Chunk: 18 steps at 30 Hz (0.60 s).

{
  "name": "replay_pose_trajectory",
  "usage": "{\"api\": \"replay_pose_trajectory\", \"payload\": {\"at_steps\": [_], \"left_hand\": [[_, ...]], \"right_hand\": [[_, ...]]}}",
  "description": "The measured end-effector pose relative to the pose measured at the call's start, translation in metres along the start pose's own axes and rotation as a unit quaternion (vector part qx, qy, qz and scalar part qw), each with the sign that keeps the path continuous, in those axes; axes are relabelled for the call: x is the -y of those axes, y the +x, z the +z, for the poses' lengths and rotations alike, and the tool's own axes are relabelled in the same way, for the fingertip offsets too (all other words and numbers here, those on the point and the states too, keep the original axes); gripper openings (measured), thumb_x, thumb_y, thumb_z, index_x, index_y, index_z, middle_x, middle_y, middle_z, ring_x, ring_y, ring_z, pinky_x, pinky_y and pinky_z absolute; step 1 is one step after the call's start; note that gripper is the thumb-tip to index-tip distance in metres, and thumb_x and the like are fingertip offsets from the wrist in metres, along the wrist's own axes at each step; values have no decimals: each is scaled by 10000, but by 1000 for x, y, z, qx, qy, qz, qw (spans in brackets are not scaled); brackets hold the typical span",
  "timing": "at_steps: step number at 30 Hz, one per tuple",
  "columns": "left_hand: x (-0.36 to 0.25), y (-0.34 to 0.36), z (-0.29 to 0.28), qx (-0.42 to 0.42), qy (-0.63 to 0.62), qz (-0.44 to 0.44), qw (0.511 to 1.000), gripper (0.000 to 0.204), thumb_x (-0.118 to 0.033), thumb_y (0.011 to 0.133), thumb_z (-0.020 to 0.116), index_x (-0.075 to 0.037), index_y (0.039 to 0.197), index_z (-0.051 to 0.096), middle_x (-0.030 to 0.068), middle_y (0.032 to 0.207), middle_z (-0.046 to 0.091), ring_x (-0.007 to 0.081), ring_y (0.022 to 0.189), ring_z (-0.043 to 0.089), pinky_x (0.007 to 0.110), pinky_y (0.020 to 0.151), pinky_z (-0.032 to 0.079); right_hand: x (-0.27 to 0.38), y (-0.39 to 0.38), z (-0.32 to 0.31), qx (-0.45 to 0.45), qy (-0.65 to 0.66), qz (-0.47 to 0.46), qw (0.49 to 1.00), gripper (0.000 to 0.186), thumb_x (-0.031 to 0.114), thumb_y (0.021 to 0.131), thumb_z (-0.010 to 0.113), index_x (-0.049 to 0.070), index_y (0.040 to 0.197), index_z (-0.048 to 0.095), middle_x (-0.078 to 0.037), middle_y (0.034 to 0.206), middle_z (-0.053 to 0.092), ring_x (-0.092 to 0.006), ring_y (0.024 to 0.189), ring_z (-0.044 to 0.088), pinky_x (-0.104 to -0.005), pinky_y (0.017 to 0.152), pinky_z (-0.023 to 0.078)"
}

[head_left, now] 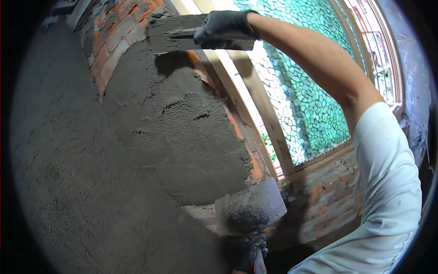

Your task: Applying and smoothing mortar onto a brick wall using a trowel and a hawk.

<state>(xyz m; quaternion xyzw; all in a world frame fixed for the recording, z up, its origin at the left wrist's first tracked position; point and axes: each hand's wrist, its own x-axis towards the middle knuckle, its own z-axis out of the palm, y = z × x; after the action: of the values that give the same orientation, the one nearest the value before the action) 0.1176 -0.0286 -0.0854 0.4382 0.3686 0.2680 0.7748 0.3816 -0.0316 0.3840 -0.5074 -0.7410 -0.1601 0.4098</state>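
My right hand [223, 28], in a dark glove, grips a flat plastering trowel [166, 43] against the upper part of the wet grey mortar [182, 128] beside the window's edge. My arm in a white sleeve reaches up from the lower right. Lower down, my left hand [251, 251], also gloved, holds a squarish metal board or blade [248, 203] by its handle, with grey mortar on it.
Exposed orange brick [109, 45] borders the plaster at upper left and under the window. A wooden-framed window [278, 132] with green mosaic-patterned glass fills the right, with a barred opening [383, 68] beyond. Darker, rough grey plastered surface [73, 160] spreads across the left.
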Motion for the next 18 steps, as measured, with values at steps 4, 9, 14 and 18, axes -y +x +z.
{"api": "replay_pose_trajectory", "payload": {"at_steps": [4,9,14,18], "left_hand": [[1,13,16,14,19,6,1000,171,-110,822,643,-82,983,590,-13,712,568,96,523,518,248,436,447],[5,22,15,-19,-42,-6,999,169,-110,820,647,-79,977,592,-8,718,574,98,524,520,250,436,447],[10,38,20,6,-27,-20,999,167,-111,818,650,-76,972,594,-3,723,579,101,525,522,252,435,447],[16,53,14,17,-11,-38,999,166,-111,816,652,-75,968,595,0,726,582,102,526,523,253,435,447]], "right_hand": [[-101,115,-100,13,-74,5,997,209,218,862,492,52,888,615,-83,739,623,-194,693,609,-338,612,477],[-15,120,-12,-31,-290,-73,954,249,299,797,546,67,798,638,-101,604,577,-170,603,576,-383,569,439],[-12,120,-30,-84,-110,-40,990,260,317,850,511,82,787,605,-47,612,544,-137,572,528,-336,546,430],[-24,110,-30,-126,46,-9,991,280,331,892,482,94,778,578,-3,617,518,-111,548,489,-298,528,424]]}}
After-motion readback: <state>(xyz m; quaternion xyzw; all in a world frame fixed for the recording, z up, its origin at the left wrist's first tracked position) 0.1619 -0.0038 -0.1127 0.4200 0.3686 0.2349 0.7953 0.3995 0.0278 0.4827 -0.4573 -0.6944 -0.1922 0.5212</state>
